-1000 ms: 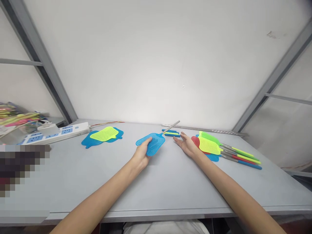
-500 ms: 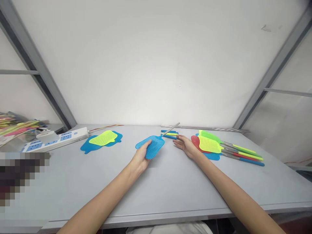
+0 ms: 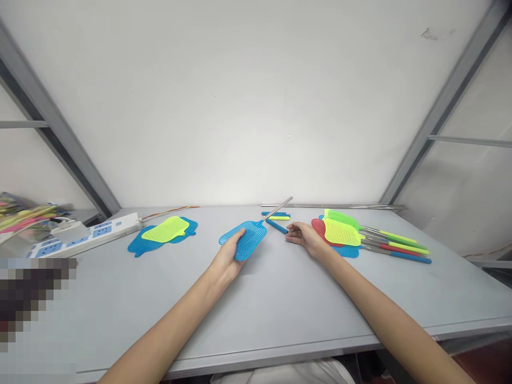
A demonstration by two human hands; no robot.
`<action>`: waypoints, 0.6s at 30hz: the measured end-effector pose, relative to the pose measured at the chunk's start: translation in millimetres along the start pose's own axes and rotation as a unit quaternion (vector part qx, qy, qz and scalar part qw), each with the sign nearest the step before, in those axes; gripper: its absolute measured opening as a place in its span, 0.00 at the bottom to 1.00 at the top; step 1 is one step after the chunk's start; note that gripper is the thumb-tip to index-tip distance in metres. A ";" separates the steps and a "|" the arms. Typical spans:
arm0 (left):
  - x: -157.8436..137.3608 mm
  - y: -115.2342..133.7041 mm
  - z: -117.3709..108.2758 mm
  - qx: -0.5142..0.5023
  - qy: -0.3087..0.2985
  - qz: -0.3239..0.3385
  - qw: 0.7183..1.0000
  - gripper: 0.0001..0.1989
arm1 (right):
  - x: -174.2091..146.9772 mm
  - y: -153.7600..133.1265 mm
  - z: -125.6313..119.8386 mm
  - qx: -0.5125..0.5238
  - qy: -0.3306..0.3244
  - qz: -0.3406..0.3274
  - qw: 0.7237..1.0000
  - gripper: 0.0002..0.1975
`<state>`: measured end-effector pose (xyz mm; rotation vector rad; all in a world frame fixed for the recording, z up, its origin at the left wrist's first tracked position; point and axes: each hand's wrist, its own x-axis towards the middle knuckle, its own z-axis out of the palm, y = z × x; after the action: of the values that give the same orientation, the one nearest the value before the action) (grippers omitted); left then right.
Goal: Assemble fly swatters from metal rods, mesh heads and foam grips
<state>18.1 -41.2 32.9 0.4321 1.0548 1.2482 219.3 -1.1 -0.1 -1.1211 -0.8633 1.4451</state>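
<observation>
My left hand grips a blue fly swatter head, thumb on top of the mesh. From its neck a bare metal rod sticks out toward the back right. My right hand has its fingertips closed on the near end of a blue handle sleeve, which lies slanted on the table. Just behind that sleeve are a yellow handle sleeve and another blue one. The fingertips of my right hand partly hide the end of the sleeve.
Swatters with handles, topped by a yellow one, are piled on the right. Loose yellow and blue swatter heads lie left. Metal rods lie along the wall. A white power strip stands at the left.
My right hand has closed its fingers on one blue handle sleeve and drawn its near end toward me, away from the others. My left hand still holds the blue swatter head.
</observation>
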 end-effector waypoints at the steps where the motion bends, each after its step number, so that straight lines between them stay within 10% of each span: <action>1: -0.4 0.8 0.3 0.003 0.007 0.004 1.000 0.11 | -0.4 -0.8 -0.7 -0.008 -0.006 0.004 1.000 0.03; 10: 0.1 4.3 2.0 0.012 0.024 0.007 1.000 0.08 | -11.8 -0.8 4.3 -0.045 -0.154 0.145 0.976 0.18; 18: -1.6 4.7 2.4 0.005 0.017 0.007 1.000 0.10 | -20.4 1.3 13.7 0.013 -0.198 0.134 0.971 0.16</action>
<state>17.6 -40.6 38.3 0.4280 1.0889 1.2669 205.8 -20.6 6.5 -0.9702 -0.9896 1.9427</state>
